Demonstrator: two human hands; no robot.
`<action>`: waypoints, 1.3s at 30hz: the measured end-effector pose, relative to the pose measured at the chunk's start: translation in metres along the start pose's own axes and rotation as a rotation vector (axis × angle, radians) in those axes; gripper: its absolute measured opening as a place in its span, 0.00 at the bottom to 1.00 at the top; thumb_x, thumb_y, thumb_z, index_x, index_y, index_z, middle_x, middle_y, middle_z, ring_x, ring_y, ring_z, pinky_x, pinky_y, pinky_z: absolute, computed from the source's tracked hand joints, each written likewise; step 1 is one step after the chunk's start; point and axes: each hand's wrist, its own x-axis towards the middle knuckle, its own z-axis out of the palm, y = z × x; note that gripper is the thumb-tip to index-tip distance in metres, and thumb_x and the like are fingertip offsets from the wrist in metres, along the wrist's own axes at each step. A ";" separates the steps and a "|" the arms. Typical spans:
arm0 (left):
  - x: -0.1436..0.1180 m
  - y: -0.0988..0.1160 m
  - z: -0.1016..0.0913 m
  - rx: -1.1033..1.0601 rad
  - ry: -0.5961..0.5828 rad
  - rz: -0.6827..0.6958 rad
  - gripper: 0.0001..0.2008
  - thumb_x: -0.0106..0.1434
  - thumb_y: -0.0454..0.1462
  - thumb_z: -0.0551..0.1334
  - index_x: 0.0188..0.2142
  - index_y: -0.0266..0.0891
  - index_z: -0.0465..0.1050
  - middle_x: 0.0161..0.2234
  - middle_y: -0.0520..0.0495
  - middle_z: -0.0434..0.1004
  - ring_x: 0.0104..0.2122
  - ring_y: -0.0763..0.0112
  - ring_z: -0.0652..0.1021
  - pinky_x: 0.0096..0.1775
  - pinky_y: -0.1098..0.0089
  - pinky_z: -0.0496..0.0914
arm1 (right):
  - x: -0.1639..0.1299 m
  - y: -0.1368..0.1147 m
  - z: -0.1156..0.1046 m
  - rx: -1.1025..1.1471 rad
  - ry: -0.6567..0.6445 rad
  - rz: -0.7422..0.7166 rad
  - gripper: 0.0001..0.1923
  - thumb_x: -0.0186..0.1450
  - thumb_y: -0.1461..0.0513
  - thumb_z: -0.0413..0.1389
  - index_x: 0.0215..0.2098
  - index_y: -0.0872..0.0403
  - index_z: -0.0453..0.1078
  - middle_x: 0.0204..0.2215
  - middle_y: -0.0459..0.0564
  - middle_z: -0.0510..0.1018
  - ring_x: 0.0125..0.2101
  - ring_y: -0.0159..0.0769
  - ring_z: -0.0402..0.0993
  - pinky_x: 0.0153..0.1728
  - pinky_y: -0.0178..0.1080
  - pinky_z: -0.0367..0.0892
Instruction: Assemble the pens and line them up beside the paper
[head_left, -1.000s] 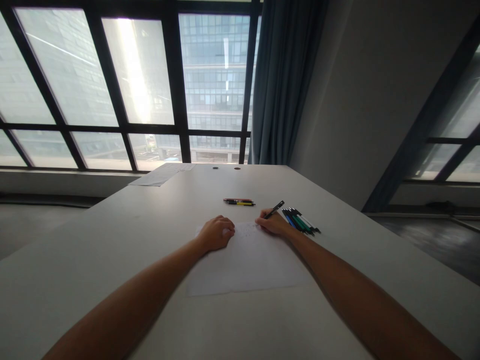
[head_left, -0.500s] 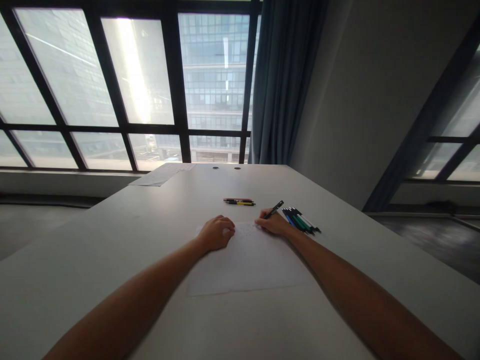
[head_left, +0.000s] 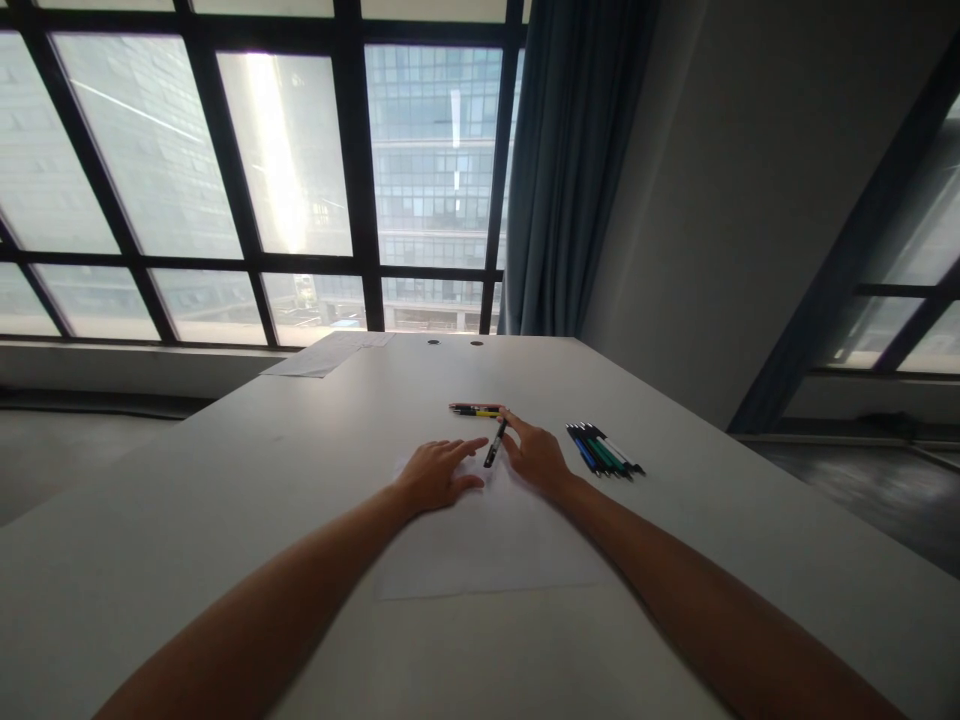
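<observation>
Room: tall dark-framed windows [head_left: 285, 170] along the far side, a grey-blue curtain [head_left: 566, 170] at their right end, a plain wall to the right of it. Long pale desk [head_left: 225, 500] running from the near edge to the windows.

Item 1. White sheet of paper [head_left: 487, 545], lying flat on the desk at mid-width, toward the near edge. Faint marks at its far end, too small to read.

Item 2. Left hand [head_left: 437, 474], palm down on the far left part of the sheet. Fingers loosely spread and extended toward the far edge, thumb out to the side; it holds nothing, and the fingertips lie just beside the black pen.

Item 3. Right hand [head_left: 536, 455], at the far right corner of the sheet. Index finger stretched toward the far edge, remaining fingers loosely bent. Black pen [head_left: 494, 443] held loosely between thumb and fingers, tilted, its upper end toward the far edge, its lower end over the far edge of the sheet. Whether the tip touches the paper cannot be told.

Item 4. Two pens, red and yellow [head_left: 475, 410], lying side by side on the desk just beyond the right index fingertip, parallel to the far edge.

Item 5. Row of pens [head_left: 604, 451], blue, green, black and white, laid close together on the desk to the right of the right hand, apart from it.

Item 6. Loose papers [head_left: 326, 355], at the far left of the desk near the windows. Two small dark round holes [head_left: 454, 342] in the desk top near the far edge.
</observation>
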 end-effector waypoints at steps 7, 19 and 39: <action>0.000 -0.001 -0.001 0.059 -0.006 0.108 0.29 0.68 0.54 0.54 0.62 0.42 0.61 0.50 0.42 0.77 0.46 0.57 0.77 0.49 0.58 0.70 | -0.003 -0.015 -0.005 -0.088 -0.076 -0.035 0.26 0.71 0.61 0.48 0.66 0.52 0.58 0.56 0.53 0.72 0.51 0.44 0.73 0.50 0.42 0.69; 0.000 -0.002 0.000 -0.007 -0.038 0.214 0.21 0.68 0.49 0.55 0.55 0.43 0.68 0.47 0.42 0.79 0.46 0.60 0.77 0.48 0.61 0.68 | -0.005 -0.014 -0.007 0.058 -0.091 -0.092 0.23 0.67 0.62 0.52 0.61 0.53 0.67 0.48 0.53 0.79 0.42 0.41 0.78 0.46 0.39 0.69; 0.001 -0.002 0.005 -0.044 -0.029 0.008 0.09 0.63 0.35 0.57 0.38 0.41 0.76 0.40 0.46 0.80 0.43 0.63 0.76 0.49 0.63 0.71 | 0.009 0.155 -0.074 -0.086 0.271 0.582 0.10 0.56 0.59 0.59 0.35 0.54 0.76 0.31 0.51 0.81 0.34 0.41 0.76 0.39 0.39 0.67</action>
